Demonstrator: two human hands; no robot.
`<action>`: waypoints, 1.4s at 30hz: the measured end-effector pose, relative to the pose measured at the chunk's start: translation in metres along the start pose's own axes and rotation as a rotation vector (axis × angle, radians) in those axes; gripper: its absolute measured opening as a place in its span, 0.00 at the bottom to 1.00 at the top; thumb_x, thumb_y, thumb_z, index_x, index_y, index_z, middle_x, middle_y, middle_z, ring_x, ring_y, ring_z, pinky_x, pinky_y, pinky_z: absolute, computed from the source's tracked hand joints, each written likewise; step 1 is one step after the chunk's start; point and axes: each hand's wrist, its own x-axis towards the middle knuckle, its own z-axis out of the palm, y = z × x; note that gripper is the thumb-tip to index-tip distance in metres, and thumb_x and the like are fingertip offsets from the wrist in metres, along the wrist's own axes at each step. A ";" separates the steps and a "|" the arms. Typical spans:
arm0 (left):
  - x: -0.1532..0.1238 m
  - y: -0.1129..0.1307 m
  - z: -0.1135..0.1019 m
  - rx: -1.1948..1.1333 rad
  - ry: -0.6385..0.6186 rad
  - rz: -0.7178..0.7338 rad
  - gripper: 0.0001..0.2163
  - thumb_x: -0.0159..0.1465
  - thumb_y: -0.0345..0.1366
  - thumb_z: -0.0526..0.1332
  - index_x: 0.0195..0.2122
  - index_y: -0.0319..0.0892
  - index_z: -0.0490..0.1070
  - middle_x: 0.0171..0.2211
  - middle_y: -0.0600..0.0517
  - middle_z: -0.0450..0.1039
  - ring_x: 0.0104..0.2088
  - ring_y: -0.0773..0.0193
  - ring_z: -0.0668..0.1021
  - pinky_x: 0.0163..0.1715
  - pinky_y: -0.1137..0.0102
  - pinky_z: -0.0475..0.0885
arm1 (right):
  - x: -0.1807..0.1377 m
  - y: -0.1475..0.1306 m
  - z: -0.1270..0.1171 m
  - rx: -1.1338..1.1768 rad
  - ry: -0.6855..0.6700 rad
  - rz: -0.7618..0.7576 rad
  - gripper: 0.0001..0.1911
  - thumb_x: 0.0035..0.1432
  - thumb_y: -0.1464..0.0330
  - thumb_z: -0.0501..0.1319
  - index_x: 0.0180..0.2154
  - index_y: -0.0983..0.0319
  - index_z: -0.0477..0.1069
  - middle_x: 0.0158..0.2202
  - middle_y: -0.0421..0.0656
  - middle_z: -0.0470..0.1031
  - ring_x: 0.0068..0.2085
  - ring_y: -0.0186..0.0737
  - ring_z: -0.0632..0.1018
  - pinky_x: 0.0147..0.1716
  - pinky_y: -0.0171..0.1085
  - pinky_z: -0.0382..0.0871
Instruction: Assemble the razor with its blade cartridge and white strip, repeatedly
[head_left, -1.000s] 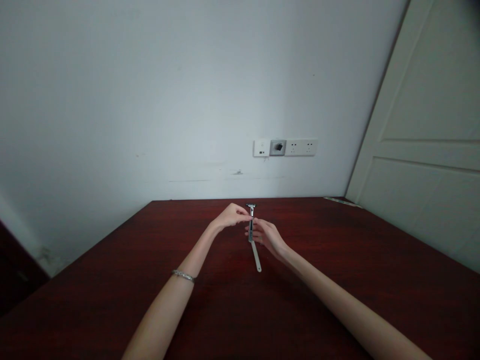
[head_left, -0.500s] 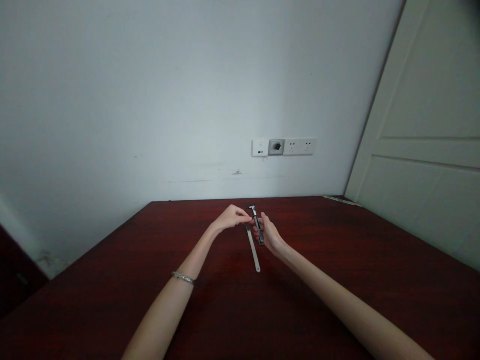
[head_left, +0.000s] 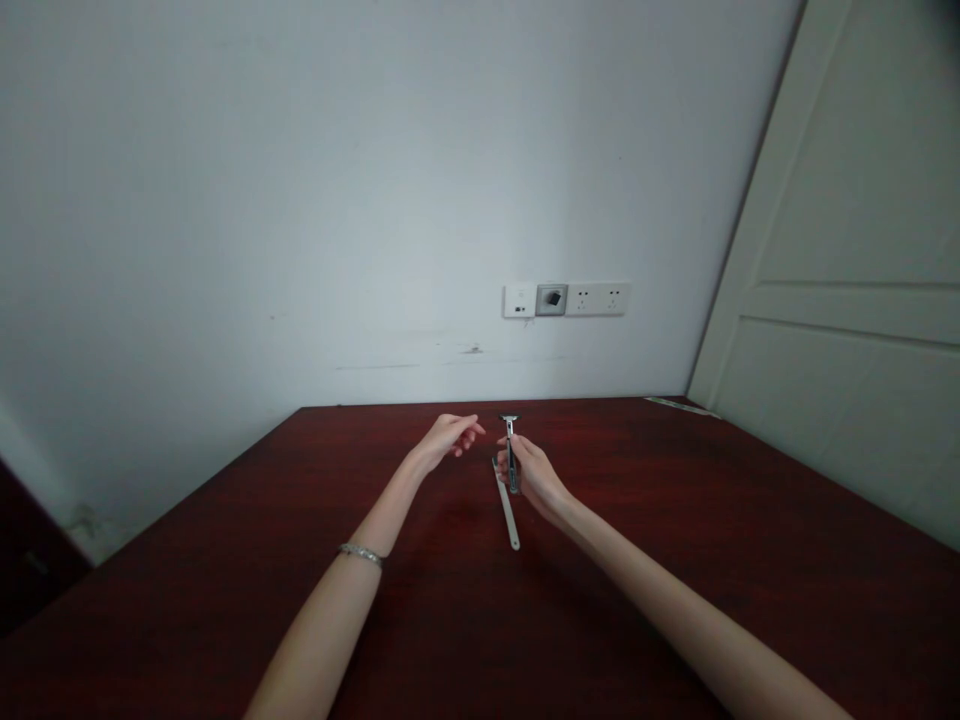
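My right hand (head_left: 534,475) is closed round the handle of a small razor (head_left: 510,440), held upright with its dark head at the top. A narrow pale strip (head_left: 508,510) lies on the dark red table (head_left: 525,620) just below and left of that hand. My left hand (head_left: 450,438) hovers a short way to the left of the razor, fingers loosely apart and holding nothing. A silver bracelet (head_left: 361,552) sits on my left forearm.
A row of white wall sockets (head_left: 566,299) is on the pale wall behind the table. A white panelled door (head_left: 847,300) stands at the right, by the table's far right corner.
My left hand has let go of the razor and drawn back to the left with its fingers spread. The razor now stands upright in my right hand alone; the pale strip lies separate.
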 end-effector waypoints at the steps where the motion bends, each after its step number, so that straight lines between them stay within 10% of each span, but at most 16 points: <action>1: 0.001 -0.001 0.000 -0.097 0.007 -0.029 0.17 0.56 0.46 0.59 0.30 0.34 0.73 0.20 0.54 0.65 0.19 0.74 0.67 0.15 0.79 0.56 | 0.000 0.001 0.000 0.026 -0.023 0.001 0.14 0.51 0.57 0.60 0.30 0.61 0.66 0.22 0.38 0.68 0.22 0.32 0.69 0.22 0.32 0.61; 9: 0.009 -0.004 0.012 -0.757 -0.066 -0.231 0.17 0.64 0.42 0.49 0.37 0.33 0.70 0.35 0.42 0.74 0.35 0.63 0.77 0.34 0.70 0.72 | -0.008 -0.002 0.005 0.130 -0.099 0.087 0.11 0.53 0.60 0.57 0.29 0.62 0.66 0.19 0.37 0.64 0.20 0.30 0.62 0.19 0.32 0.58; 22: 0.022 -0.019 0.036 -0.818 -0.293 -0.297 0.20 0.63 0.44 0.49 0.42 0.29 0.68 0.41 0.35 0.73 0.44 0.49 0.76 0.37 0.64 0.71 | -0.013 0.012 0.008 0.040 -0.108 0.207 0.21 0.50 0.49 0.56 0.27 0.61 0.60 0.16 0.33 0.58 0.17 0.28 0.60 0.18 0.32 0.61; 42: 0.014 -0.012 0.053 -0.953 -0.088 -0.345 0.19 0.63 0.36 0.48 0.47 0.25 0.65 0.32 0.36 0.74 0.35 0.55 0.79 0.34 0.66 0.73 | -0.015 0.016 0.015 0.042 -0.061 0.137 0.22 0.47 0.50 0.60 0.24 0.61 0.57 0.12 0.28 0.51 0.12 0.21 0.50 0.11 0.25 0.40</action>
